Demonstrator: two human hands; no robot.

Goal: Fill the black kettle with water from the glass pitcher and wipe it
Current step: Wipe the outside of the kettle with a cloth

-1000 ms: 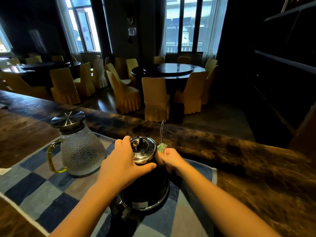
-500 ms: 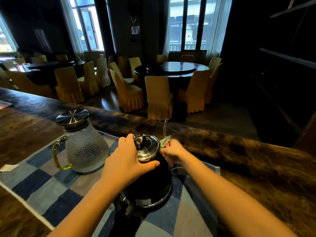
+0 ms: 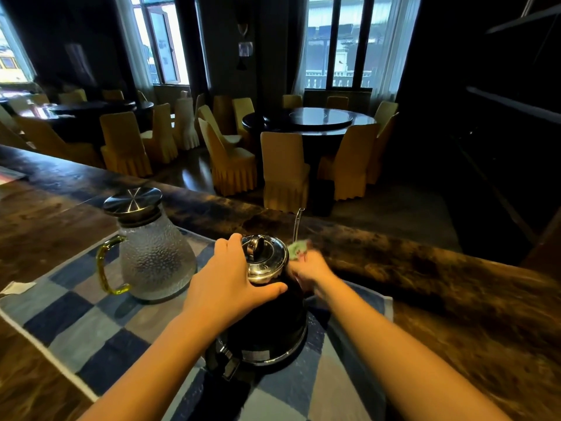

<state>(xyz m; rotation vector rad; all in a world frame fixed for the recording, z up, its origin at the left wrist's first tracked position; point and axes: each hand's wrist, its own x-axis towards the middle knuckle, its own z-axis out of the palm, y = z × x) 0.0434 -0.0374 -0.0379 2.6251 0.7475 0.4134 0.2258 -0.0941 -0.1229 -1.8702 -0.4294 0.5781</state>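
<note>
The black kettle [image 3: 273,326] stands on a blue checked cloth [image 3: 91,323], its shiny lid [image 3: 265,259] on and its thin spout [image 3: 297,223] pointing away from me. My left hand [image 3: 227,287] grips the kettle's top edge beside the lid. My right hand [image 3: 309,268], blurred, presses a small green cloth [image 3: 297,247] against the kettle's far side near the spout base. The textured glass pitcher [image 3: 151,253] with a yellow handle and metal lid stands to the left, untouched.
The dark wooden counter [image 3: 425,268] has a raised far ledge just behind the kettle. A white scrap [image 3: 16,287] lies at the cloth's left edge. Beyond the counter are round tables and covered chairs [image 3: 285,171].
My right hand with the green cloth has slid up and along the kettle's far side by the spout. My left hand keeps its hold on the kettle top. The view tilted slightly.
</note>
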